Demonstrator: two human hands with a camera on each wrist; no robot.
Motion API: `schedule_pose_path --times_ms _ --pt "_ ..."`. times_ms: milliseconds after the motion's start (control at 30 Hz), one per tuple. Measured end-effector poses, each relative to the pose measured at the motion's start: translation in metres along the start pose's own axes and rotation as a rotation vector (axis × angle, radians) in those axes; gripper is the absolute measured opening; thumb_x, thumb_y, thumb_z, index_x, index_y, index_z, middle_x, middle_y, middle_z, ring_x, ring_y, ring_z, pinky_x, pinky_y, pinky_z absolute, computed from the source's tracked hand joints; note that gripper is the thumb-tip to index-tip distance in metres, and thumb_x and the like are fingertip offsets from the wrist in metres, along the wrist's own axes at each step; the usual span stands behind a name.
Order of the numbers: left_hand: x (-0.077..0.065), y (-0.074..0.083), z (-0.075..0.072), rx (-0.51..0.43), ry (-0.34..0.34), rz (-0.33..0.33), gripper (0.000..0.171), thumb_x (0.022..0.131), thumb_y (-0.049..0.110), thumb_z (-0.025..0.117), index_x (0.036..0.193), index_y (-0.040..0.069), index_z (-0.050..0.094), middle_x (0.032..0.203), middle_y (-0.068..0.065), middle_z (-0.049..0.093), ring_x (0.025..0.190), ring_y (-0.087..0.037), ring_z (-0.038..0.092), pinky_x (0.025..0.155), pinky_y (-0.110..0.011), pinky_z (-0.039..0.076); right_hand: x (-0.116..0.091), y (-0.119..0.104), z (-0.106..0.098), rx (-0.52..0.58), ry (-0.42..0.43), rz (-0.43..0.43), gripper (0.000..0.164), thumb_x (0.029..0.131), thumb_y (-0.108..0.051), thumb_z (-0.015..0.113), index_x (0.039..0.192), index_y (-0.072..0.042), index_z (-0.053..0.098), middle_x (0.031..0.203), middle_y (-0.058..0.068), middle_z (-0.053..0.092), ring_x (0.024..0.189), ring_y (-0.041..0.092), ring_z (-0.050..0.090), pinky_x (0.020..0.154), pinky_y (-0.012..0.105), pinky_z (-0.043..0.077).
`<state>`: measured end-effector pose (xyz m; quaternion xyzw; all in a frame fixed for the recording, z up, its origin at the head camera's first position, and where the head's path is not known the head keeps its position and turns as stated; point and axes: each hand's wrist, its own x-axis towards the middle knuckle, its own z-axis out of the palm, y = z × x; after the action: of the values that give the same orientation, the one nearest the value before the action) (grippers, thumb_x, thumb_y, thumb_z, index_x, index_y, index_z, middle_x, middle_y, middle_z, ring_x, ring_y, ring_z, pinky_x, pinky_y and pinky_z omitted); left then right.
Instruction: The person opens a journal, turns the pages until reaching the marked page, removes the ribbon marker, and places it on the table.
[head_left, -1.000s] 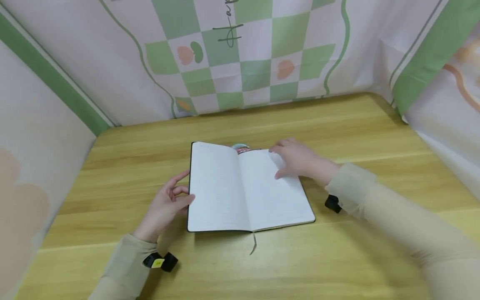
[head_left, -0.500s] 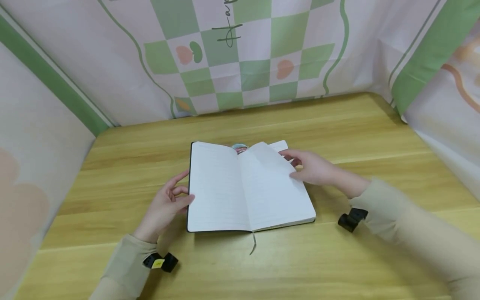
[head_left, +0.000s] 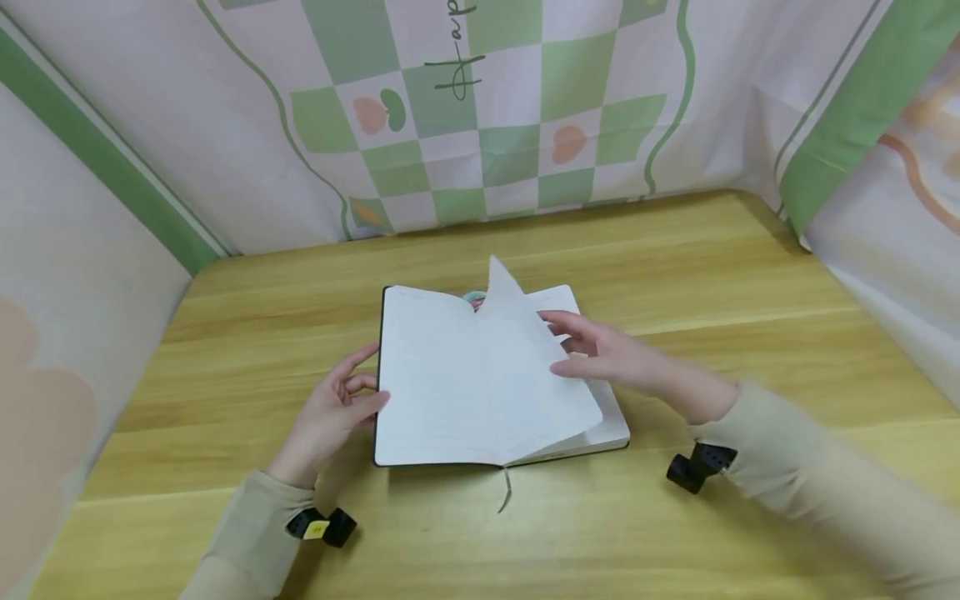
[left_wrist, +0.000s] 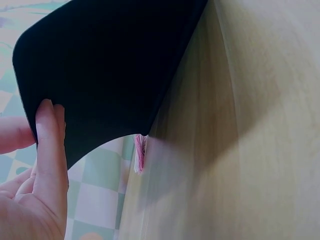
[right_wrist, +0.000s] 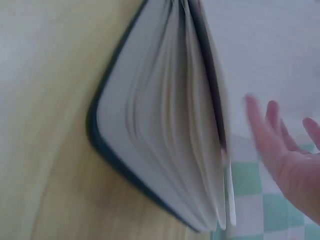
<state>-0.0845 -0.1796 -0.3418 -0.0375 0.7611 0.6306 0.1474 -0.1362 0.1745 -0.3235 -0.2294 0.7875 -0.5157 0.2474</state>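
Note:
An open notebook (head_left: 431, 375) with white pages and a black cover lies in the middle of the table. My left hand (head_left: 326, 421) pinches its left edge, thumb on the page side. In the left wrist view, fingers (left_wrist: 49, 135) press the black cover (left_wrist: 110, 70), which is raised off the wood. One right-hand page (head_left: 532, 375) stands partly lifted, its upper corner pointing up. My right hand (head_left: 607, 354) is at this page's outer edge, thumb overlapping its front. The right wrist view shows my right hand (right_wrist: 292, 165) with fingers spread, beside the fanned pages (right_wrist: 165, 115).
A ribbon bookmark (head_left: 506, 492) hangs from the notebook's bottom onto the wooden table (head_left: 712, 267). Behind the spine, a small pale-blue and pink thing (head_left: 474, 297) is mostly hidden. A green-and-white checked curtain (head_left: 510, 150) borders the table's far side.
My right hand has moved from the page's top corner to its outer side, and one page has risen and swung leftward, baring pages beneath. My left hand has stayed in place.

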Motion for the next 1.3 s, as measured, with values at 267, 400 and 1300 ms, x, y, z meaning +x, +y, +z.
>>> schedule_pose_path --times_ms 267,400,1300 --pt "0.000 -0.001 0.000 -0.005 0.008 -0.004 0.065 0.091 0.002 0.058 0.148 0.018 0.030 0.088 0.007 0.061 0.073 -0.009 0.058 0.068 -0.030 0.053 0.008 -0.010 0.026 -0.146 -0.102 -0.072 0.057 0.100 -0.028 0.045 0.151 -0.017 0.024 0.153 0.012 0.025 0.133 0.033 0.035 0.105 0.053 0.032" --pt "-0.001 -0.001 0.000 -0.012 0.007 -0.001 0.066 0.091 0.002 0.059 0.148 0.018 0.030 0.089 0.006 0.061 0.073 -0.009 0.058 0.068 -0.030 0.053 0.013 -0.015 0.044 -0.365 -0.127 -0.116 0.061 0.097 -0.034 0.051 0.150 -0.018 0.027 0.154 0.014 0.022 0.139 0.037 0.024 0.109 0.057 0.024" --pt "-0.002 -0.011 -0.019 0.028 -0.073 -0.022 0.071 0.088 -0.002 0.060 0.149 0.009 0.025 0.093 0.003 0.061 0.081 -0.011 0.063 0.074 -0.033 0.055 0.030 -0.022 0.097 -0.960 -0.291 -0.051 0.061 0.094 -0.043 0.054 0.148 -0.040 0.027 0.159 0.005 0.010 0.137 0.049 0.022 0.092 0.076 0.027"
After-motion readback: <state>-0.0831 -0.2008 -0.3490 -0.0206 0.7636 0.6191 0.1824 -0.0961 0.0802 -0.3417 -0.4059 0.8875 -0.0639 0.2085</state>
